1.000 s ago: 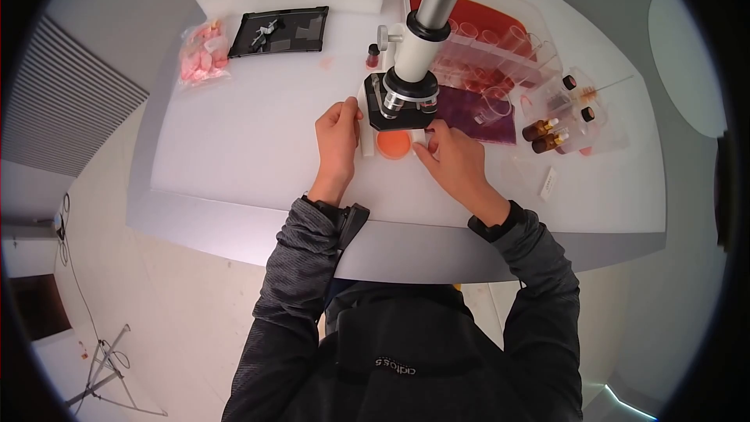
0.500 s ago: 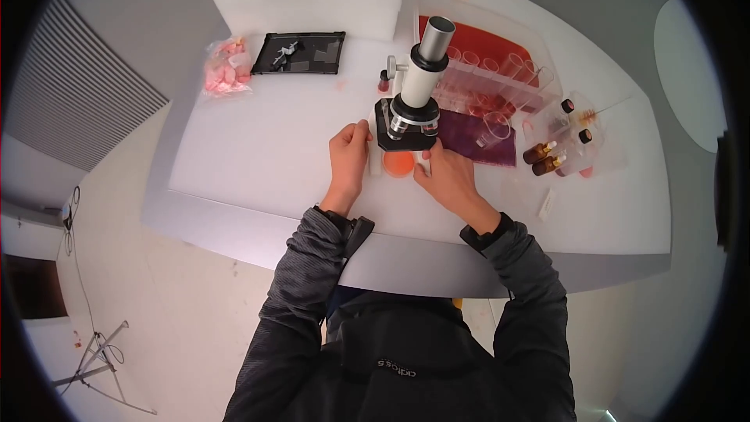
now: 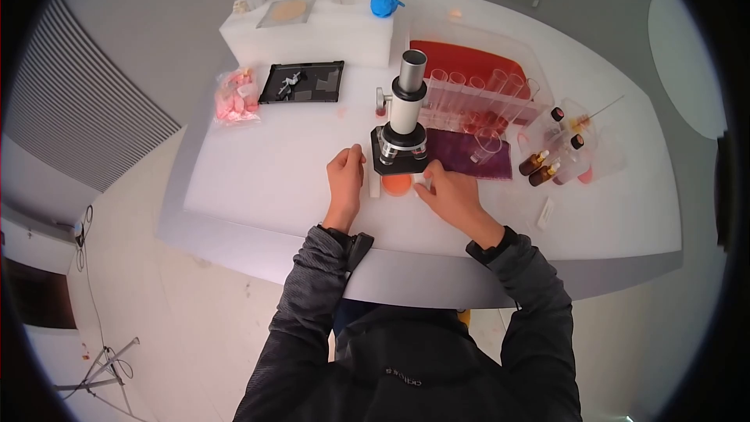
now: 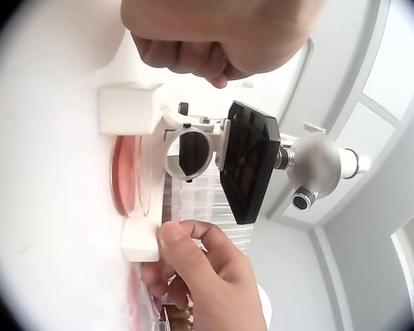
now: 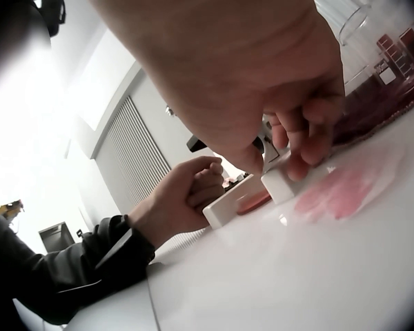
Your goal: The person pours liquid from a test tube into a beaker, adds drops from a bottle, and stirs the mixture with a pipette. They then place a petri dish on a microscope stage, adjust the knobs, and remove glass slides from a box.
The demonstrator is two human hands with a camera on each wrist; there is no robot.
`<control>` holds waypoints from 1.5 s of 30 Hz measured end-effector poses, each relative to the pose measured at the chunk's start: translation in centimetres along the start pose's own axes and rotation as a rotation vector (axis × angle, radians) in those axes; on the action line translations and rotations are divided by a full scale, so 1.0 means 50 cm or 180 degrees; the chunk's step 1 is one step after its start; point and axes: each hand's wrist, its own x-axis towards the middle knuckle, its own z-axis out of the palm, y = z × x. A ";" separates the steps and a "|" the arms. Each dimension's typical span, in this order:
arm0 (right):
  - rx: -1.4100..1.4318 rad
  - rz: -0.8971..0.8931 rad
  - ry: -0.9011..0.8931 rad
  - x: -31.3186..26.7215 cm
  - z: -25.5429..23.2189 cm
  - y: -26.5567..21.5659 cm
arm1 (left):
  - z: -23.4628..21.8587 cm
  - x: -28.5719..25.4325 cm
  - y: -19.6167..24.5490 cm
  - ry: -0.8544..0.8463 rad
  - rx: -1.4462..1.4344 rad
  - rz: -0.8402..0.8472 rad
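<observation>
A white and black microscope [image 3: 404, 113] stands before me, its tube upright. Between the two white feet of its base lies a petri dish [image 3: 397, 184] of orange-red content, low under the black stage [image 4: 250, 162]. My right hand [image 3: 455, 197] grips the right foot [image 4: 141, 239], thumb at its edge and the other fingers curled along its outer side. Beside the left foot [image 4: 127, 110] is my left hand [image 3: 346, 184], its fingers curled in with nothing visible in them. A round mirror [image 4: 190, 152] shows under the stage in the left wrist view.
Behind the microscope, a clear container [image 3: 539, 55] and test tubes [image 3: 476, 94] stand near a purple mat [image 3: 453, 152] with a beaker [image 3: 488, 143]. Dropper bottles [image 3: 539, 168] are at right. A black tray [image 3: 312, 82], pink-filled bag [image 3: 237, 98] and white block [image 3: 328, 43] lie at back left.
The head view has tilted up, so the table sits lower in the frame and more of the white block shows. Both hands stay beside the microscope's base.
</observation>
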 end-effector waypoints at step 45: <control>0.1505 -0.0591 -0.0234 0.069 -0.191 -0.050 | 0.024 -0.054 0.163 -0.1628 0.1597 0.1365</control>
